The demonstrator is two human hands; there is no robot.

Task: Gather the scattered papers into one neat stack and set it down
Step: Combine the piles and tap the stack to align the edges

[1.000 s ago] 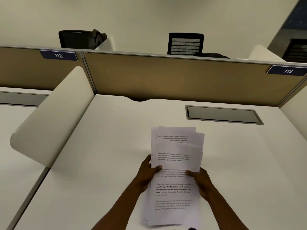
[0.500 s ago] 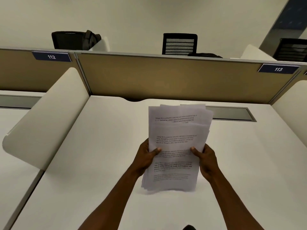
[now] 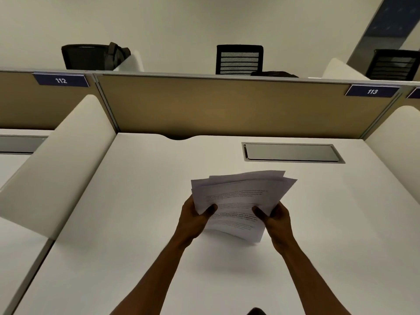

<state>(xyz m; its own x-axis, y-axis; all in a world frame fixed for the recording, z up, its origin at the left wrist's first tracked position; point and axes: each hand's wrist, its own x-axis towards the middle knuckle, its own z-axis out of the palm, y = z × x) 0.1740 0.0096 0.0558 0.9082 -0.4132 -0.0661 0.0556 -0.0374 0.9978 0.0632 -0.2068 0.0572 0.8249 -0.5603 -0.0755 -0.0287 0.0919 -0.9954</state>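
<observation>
Two bare hands hold a sheaf of printed papers [image 3: 238, 201] in the air above a white desk [image 3: 113, 223]. The left hand [image 3: 193, 220] grips the sheaf's edge at 9 o'clock and the right hand [image 3: 276, 220] grips the edge at 3 o'clock, each with its thumb curled over the top sheet and its fingers hidden beneath. The hands sit level with each other, neither nearer the stack than the other.

The sheaf's long axis runs away from the body, toward 12 o'clock, with the near end drooping toward the desk and the far end raised. At that far end the sheets are fanned, corners splaying toward 1 o'clock, so the stack is not yet square; by the look of it, the edges need tapping even before it is set down. No loose sheets show elsewhere on the desk.

Beyond the papers, at 1 o'clock, lies a grey cable hatch [image 3: 292, 153]; behind it stands a tan partition [image 3: 227, 105].
</observation>
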